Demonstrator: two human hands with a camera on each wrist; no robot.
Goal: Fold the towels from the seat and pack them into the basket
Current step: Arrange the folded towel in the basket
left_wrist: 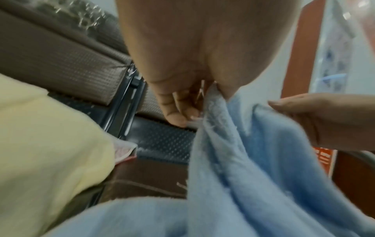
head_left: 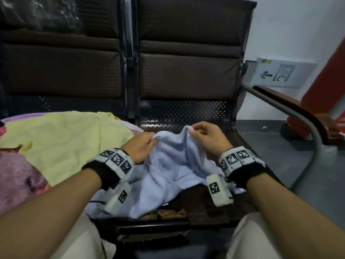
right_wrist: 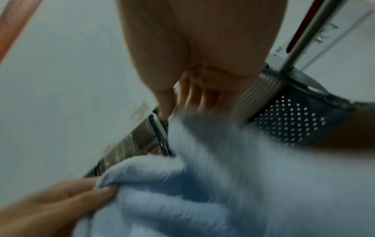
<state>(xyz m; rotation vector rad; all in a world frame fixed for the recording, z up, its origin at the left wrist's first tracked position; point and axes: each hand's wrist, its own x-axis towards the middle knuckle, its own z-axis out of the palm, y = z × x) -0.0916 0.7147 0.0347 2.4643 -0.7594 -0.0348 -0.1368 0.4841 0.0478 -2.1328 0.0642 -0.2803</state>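
Note:
A light blue towel (head_left: 168,165) lies crumpled on the dark seat (head_left: 205,202) in front of me. My left hand (head_left: 147,142) pinches a bunch of its upper edge, seen close in the left wrist view as blue towel (left_wrist: 253,160) hanging from my left hand (left_wrist: 194,109). My right hand (head_left: 196,131) pinches another raised part of the edge a little to the right; the right wrist view shows that blue towel (right_wrist: 223,168) under my right hand (right_wrist: 182,104), blurred. A yellow towel (head_left: 65,143) lies spread on the seat to the left. No basket is in view.
Pink cloth (head_left: 16,176) lies at the far left under the yellow towel. Padded brown seat backs (head_left: 186,75) rise behind. A metal and wood armrest (head_left: 298,116) curves at the right, with grey floor (head_left: 261,131) beyond it. My knees (head_left: 252,238) are at the seat's front edge.

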